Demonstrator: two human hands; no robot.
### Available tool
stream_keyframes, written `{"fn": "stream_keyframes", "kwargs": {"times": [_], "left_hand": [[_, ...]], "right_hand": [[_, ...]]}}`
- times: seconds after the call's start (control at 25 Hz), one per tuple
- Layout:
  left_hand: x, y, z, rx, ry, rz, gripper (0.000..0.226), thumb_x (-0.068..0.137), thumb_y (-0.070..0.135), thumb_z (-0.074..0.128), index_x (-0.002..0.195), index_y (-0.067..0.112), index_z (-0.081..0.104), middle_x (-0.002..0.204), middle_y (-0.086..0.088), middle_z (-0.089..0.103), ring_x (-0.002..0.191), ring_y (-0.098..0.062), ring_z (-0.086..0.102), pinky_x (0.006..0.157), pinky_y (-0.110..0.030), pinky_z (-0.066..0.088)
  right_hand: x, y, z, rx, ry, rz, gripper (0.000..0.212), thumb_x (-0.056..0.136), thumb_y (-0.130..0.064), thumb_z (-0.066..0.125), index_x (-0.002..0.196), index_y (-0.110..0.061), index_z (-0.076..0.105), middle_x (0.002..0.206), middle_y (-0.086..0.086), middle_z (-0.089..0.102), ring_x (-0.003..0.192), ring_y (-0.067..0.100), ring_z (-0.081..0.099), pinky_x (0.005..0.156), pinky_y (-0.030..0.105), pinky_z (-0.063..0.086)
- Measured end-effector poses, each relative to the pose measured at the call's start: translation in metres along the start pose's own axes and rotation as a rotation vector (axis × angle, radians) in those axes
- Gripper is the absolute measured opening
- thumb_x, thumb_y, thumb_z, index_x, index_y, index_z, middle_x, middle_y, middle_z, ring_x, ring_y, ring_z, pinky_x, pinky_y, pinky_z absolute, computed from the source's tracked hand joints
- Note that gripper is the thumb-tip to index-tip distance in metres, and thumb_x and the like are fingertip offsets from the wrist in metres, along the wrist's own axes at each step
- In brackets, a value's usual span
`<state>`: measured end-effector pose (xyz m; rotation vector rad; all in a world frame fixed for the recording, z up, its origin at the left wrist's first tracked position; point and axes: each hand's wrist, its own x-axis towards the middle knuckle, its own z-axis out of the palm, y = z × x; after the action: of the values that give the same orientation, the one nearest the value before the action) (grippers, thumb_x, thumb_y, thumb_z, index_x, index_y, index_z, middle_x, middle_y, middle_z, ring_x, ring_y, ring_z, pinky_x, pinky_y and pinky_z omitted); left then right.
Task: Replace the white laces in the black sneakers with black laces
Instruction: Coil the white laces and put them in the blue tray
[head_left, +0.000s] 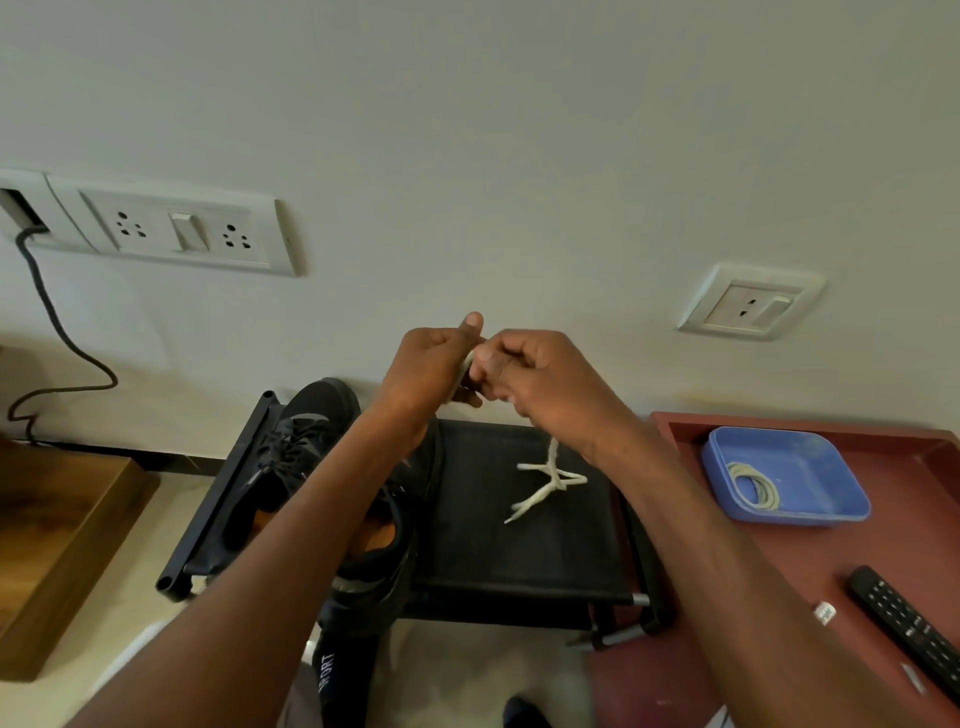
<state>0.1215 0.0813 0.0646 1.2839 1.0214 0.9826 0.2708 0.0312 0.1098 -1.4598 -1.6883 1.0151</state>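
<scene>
My left hand (431, 371) and my right hand (535, 376) meet in the air above a black fabric stool (488, 545). Both pinch a white lace (550, 480) wound into a small coil between the fingers. Its loose end hangs down and lies crossed on the stool top. Two black sneakers sit on the stool's left part. The far sneaker (296, 447) carries black laces. The near sneaker (379, 551) lies partly hidden under my left forearm, its orange insole showing.
A blue plastic tray (831, 499) holding a coiled white lace (753, 483) stands on a red-brown table (727, 649) at right, beside a black remote (904, 629). A wooden board (57, 545) lies at left. Wall sockets (176, 228) and a black cable (57, 332) are behind.
</scene>
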Motion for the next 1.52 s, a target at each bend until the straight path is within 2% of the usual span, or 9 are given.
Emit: {"fn": "stream_keyframes", "kwargs": {"times": [0.2, 0.52, 0.68, 0.88, 1.12, 1.24, 1.36, 1.44, 1.52], "left_hand": [[-0.002, 0.003, 0.002, -0.192, -0.298, -0.157, 0.050, 0.109, 0.044, 0.043, 0.096, 0.005, 0.072, 0.065, -0.012, 0.059, 0.043, -0.015, 0.049, 0.038, -0.019, 0.035], [0.000, 0.001, 0.002, -0.325, -0.437, -0.247, 0.049, 0.109, 0.041, 0.045, 0.117, -0.001, 0.070, 0.049, -0.001, 0.047, 0.032, -0.007, 0.037, 0.036, -0.017, 0.028], [-0.003, 0.006, 0.003, -0.580, -0.441, -0.283, 0.039, 0.106, 0.036, 0.051, 0.100, 0.006, 0.075, 0.069, -0.004, 0.067, 0.055, -0.011, 0.067, 0.050, -0.019, 0.055], [0.002, 0.002, 0.001, -1.023, -0.248, -0.205, 0.038, 0.108, 0.034, 0.048, 0.128, 0.006, 0.065, 0.079, 0.000, 0.068, 0.054, -0.005, 0.061, 0.049, -0.013, 0.050], [0.008, -0.006, -0.004, -0.405, 0.043, 0.011, 0.044, 0.111, 0.038, 0.041, 0.132, 0.006, 0.064, 0.121, -0.013, 0.075, 0.116, -0.025, 0.071, 0.103, -0.037, 0.055], [0.002, -0.002, -0.001, -0.107, -0.030, 0.022, 0.041, 0.111, 0.034, 0.044, 0.104, 0.009, 0.077, 0.094, -0.010, 0.078, 0.092, -0.021, 0.075, 0.089, -0.035, 0.059], [0.000, -0.002, 0.007, -0.022, -0.137, -0.042, 0.046, 0.110, 0.023, 0.040, 0.089, -0.002, 0.073, 0.059, -0.007, 0.056, 0.050, -0.018, 0.046, 0.056, -0.031, 0.041], [0.002, -0.002, 0.009, -0.104, -0.216, -0.101, 0.048, 0.111, 0.027, 0.037, 0.089, 0.001, 0.071, 0.055, -0.005, 0.041, 0.048, -0.016, 0.027, 0.052, -0.032, 0.025], [0.004, -0.002, 0.008, -0.144, -0.299, -0.132, 0.051, 0.112, 0.033, 0.036, 0.087, 0.010, 0.075, 0.054, -0.003, 0.032, 0.048, -0.016, 0.018, 0.050, -0.032, 0.019]], "right_hand": [[0.009, 0.013, -0.010, -0.080, 0.358, -0.030, 0.025, 0.105, -0.034, 0.062, 0.094, -0.017, 0.076, 0.079, -0.011, 0.072, 0.078, 0.003, 0.067, 0.073, 0.021, 0.050], [0.013, 0.026, -0.010, -0.072, 0.396, 0.057, 0.027, 0.105, -0.033, 0.061, 0.092, -0.017, 0.078, 0.083, -0.006, 0.073, 0.083, 0.009, 0.068, 0.077, 0.031, 0.054], [0.012, 0.027, -0.011, -0.130, 0.246, 0.156, 0.028, 0.106, -0.019, 0.054, 0.085, -0.017, 0.074, 0.070, -0.003, 0.063, 0.064, 0.012, 0.056, 0.064, 0.032, 0.045], [0.008, 0.020, 0.006, -0.289, -0.039, 0.177, 0.032, 0.109, -0.024, 0.049, 0.093, -0.019, 0.076, 0.075, -0.002, 0.065, 0.069, 0.014, 0.060, 0.070, 0.033, 0.047], [0.000, 0.006, 0.009, -0.226, -0.260, 0.115, 0.029, 0.108, -0.030, 0.055, 0.098, -0.022, 0.081, 0.059, -0.023, 0.061, 0.065, -0.002, 0.058, 0.078, 0.026, 0.049], [-0.002, -0.002, 0.003, -0.087, -0.149, 0.018, 0.030, 0.108, -0.028, 0.056, 0.095, -0.014, 0.079, 0.058, -0.017, 0.059, 0.051, -0.005, 0.054, 0.060, 0.009, 0.040], [0.007, 0.004, -0.003, -0.030, 0.190, -0.046, 0.029, 0.107, -0.026, 0.057, 0.088, -0.014, 0.076, 0.070, -0.018, 0.069, 0.065, -0.006, 0.065, 0.066, 0.017, 0.051], [0.013, 0.015, -0.005, -0.040, 0.363, -0.017, 0.026, 0.105, -0.031, 0.062, 0.086, -0.018, 0.076, 0.083, -0.012, 0.076, 0.080, 0.003, 0.073, 0.079, 0.031, 0.059], [0.013, 0.022, -0.005, -0.170, 0.454, 0.027, 0.025, 0.102, -0.037, 0.065, 0.087, -0.019, 0.075, 0.082, -0.010, 0.073, 0.076, 0.004, 0.069, 0.070, 0.025, 0.052]]}}
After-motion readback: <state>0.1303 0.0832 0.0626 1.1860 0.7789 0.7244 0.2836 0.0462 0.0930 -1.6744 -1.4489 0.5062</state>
